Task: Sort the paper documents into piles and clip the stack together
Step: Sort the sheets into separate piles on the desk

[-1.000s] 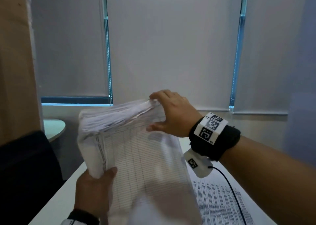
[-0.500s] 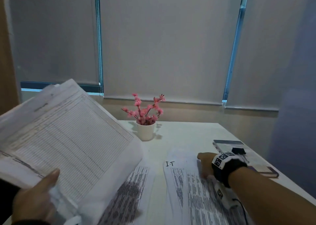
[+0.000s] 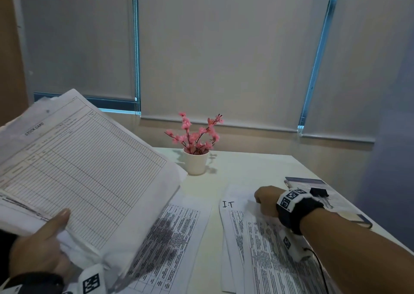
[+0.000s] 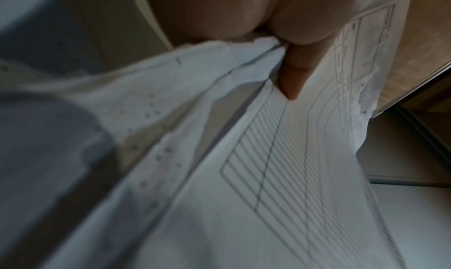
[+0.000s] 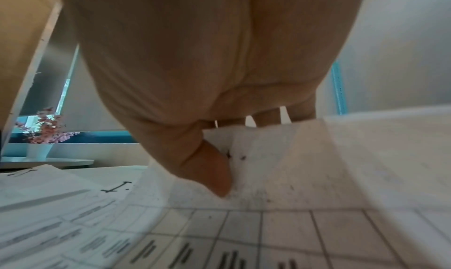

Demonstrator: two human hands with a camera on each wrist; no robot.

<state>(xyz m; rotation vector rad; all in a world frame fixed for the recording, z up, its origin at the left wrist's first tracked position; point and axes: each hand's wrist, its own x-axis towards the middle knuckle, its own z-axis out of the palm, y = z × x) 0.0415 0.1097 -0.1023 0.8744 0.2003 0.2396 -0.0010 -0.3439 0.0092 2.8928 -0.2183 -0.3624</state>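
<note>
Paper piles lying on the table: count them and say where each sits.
2. One printed pile lies left of centre, partly under the held stack; the pile marked "I.T" lies under the right hand. More may be hidden.

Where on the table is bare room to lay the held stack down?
Free: the strip of table between the flower pot and the notebook, and the gap between the two piles. Crowded: the near side, under papers, and the right hand on the I.T pile.

White ruled stack (image 3: 89,181); pink flowers (image 3: 195,132) in cream pot (image 3: 196,164).
</note>
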